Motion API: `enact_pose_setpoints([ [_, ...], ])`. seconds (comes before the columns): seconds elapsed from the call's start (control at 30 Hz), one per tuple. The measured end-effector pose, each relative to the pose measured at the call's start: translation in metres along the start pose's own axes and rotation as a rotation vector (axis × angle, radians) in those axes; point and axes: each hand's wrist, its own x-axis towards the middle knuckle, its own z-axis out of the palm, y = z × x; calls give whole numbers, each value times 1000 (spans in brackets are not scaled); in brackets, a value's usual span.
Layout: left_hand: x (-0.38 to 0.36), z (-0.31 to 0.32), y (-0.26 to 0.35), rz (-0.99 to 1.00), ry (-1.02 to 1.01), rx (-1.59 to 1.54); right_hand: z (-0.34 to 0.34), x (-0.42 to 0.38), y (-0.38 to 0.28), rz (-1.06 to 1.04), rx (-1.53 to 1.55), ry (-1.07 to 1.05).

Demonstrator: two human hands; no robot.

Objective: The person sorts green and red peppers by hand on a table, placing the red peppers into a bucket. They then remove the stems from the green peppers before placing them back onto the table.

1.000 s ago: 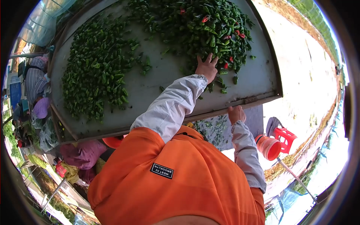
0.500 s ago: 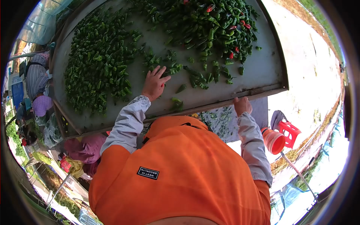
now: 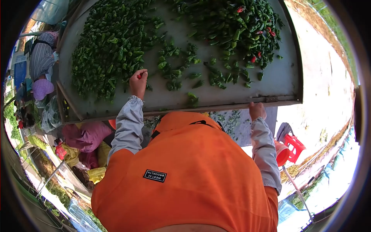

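Note:
My left hand (image 3: 138,83) is closed over the metal sorting table, at the right edge of a large pile of green peppers (image 3: 112,54). A bit of a red pepper (image 3: 139,76) shows between its fingers. My right hand (image 3: 257,111) is wrapped round the raised near rim of the table (image 3: 270,99). Several loose green peppers (image 3: 174,73) lie between the two piles. The right pile of peppers (image 3: 239,31) is darker and has some red ones among the green.
An orange bucket (image 3: 282,152) and a red plastic crate (image 3: 295,148) stand to the right. People sit at the far left, one in a purple hat (image 3: 42,89). Purple and yellow sacks (image 3: 87,136) lie below the table's left end.
My left hand has moved left from the loose peppers to the left pile, and its spread fingers have closed. My right hand stays on the rim. The view has shifted slightly.

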Motion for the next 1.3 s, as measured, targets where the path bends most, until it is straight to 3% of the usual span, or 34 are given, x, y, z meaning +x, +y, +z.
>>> enact_pose_setpoints([
  [0.13,-15,21,11,102,-131,228,4,3,2,3,-2,7],
  [0.23,-37,40,43,334,-200,498,6,6,4,-2,31,16],
  [0.33,-46,57,56,393,-269,563,5,6,3,6,27,9],
  [0.37,-42,63,42,542,-236,586,3,5,2,2,26,9],
  [0.57,-34,79,36,664,-282,784,3,3,2,-11,13,11],
  [0.67,-28,75,43,425,-290,296,5,3,5,-38,-1,46],
  [0.77,-32,54,74,-231,-433,-435,1,4,7,-45,9,32],
  [0.93,-45,33,95,-286,-500,-910,-31,-13,-3,-184,-121,-50],
  [1.03,-55,25,104,-286,-575,-1061,-34,-35,-46,-540,309,-16],
  [1.1,-62,22,110,-303,-608,-1117,-18,-43,-90,-805,812,-242],
  [1.23,-76,19,116,-315,-698,-1101,-70,-122,-179,-655,1194,-873],
  [1.3,-81,18,115,-286,-766,-1068,-79,-141,-199,-653,1137,-1008],
])
